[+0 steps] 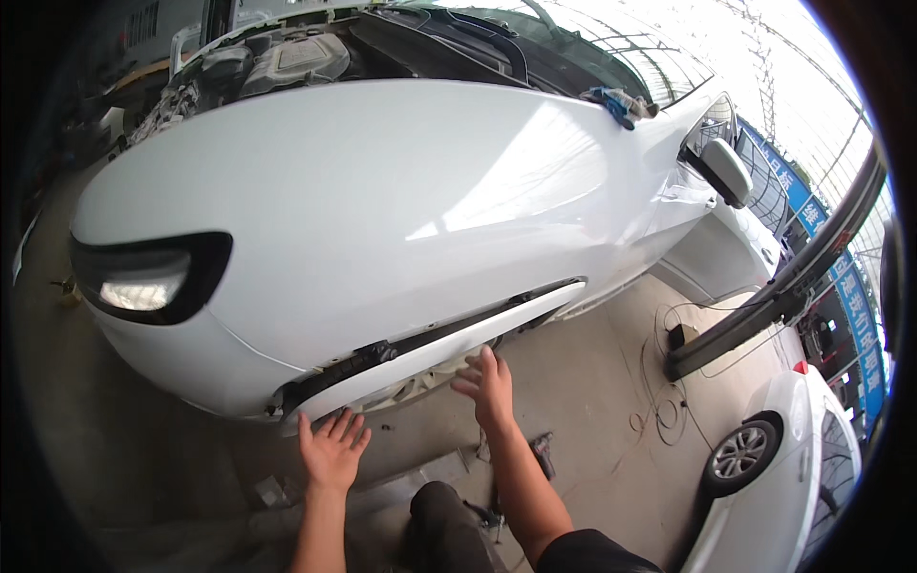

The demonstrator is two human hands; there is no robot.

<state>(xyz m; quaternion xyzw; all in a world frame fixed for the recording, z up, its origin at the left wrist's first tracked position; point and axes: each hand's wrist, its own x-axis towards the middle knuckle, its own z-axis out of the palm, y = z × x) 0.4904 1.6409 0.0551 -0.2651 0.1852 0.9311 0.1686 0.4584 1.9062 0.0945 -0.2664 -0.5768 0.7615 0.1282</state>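
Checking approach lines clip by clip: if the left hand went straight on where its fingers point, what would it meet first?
Probably the white curved strip low on the nearer white car, just beyond the left hand in view; depth is unclear, so it might pass underneath.

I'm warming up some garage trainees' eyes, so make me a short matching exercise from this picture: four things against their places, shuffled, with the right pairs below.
Things:
1. Left hand
2. Headlight
3. Blue-and-grey bundle
4. Second white car

Places:
A. By the base of the windshield
B. At the picture's lower right
C. Near the front end of the white wheel-arch strip
D. In a dark surround, at the picture's left

Pairs: 1-C, 2-D, 3-A, 4-B
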